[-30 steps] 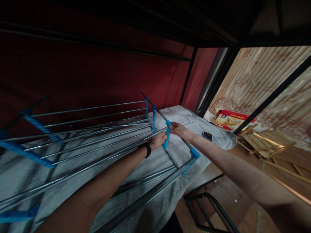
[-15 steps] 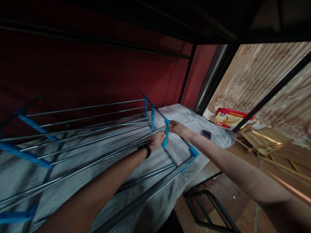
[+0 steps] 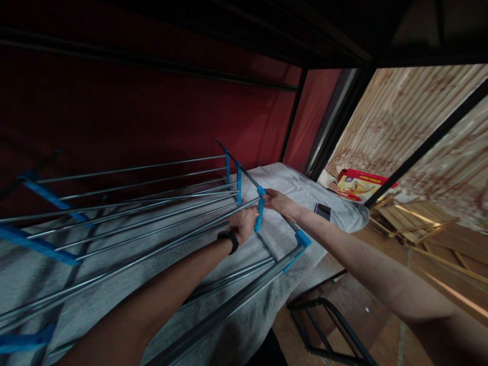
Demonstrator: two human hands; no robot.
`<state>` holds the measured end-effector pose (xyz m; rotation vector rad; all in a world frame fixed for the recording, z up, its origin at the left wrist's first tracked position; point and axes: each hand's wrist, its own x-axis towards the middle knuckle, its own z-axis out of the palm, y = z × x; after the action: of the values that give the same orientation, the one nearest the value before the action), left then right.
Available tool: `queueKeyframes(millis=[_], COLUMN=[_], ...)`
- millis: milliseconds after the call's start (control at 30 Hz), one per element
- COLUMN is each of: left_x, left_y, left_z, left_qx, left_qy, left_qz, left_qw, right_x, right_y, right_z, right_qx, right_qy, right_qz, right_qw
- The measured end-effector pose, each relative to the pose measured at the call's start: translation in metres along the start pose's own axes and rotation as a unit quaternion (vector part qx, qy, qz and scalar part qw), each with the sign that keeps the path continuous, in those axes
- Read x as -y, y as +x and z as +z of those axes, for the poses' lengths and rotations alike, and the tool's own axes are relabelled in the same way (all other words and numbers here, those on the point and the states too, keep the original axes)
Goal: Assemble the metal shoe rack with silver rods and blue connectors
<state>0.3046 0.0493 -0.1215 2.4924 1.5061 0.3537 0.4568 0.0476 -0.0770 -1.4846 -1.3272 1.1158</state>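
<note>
A drying rack (image 3: 175, 236) of metal rods and blue plastic brackets lies on the grey towel-like cover. My left hand (image 3: 244, 222), with a black band on its wrist, is closed at the end of a metal rod, right beside a blue bracket (image 3: 259, 216). Its fingertips are partly hidden. From the other side, my right hand (image 3: 279, 201) pinches the top of that same bracket, where it meets the dark side bar (image 3: 249, 176). A blue corner joint (image 3: 303, 239) sits nearer to me on the thick front tube (image 3: 244, 295).
A phone (image 3: 323, 211) lies on the cover (image 3: 293, 185) beyond my right forearm. Dark metal posts and bars frame the bed. On the floor to the right are a red and yellow box (image 3: 360, 185), wooden slats (image 3: 415, 218) and a black metal frame (image 3: 328, 325).
My left hand has turned slightly and its wrist has risen a little at the rod end. My right hand keeps its hold on the bracket. The rack has barely shifted.
</note>
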Motion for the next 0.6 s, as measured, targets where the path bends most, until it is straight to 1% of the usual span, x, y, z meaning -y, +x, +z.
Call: queueKeyframes(millis=[233,433,600], left_x=[0.001,0.004,0.003], left_y=[0.004,0.009,0.010], left_z=[0.003,0.003,0.006], left_qx=[0.001,0.018,0.036], left_qy=[-0.010,-0.029,-0.040], left_qz=[-0.014,0.008,-0.006], left_qw=[1.000,0.999,0.999], right_x=[0.001,0.008,0.008], right_y=[-0.001,-0.007,-0.009], right_z=[0.002,0.004,0.005], right_qx=[-0.018,-0.023,-0.025], right_qy=[-0.007,0.001,0.006], right_qz=[0.000,0.009,0.015], right_qw=[1.000,1.000,1.000])
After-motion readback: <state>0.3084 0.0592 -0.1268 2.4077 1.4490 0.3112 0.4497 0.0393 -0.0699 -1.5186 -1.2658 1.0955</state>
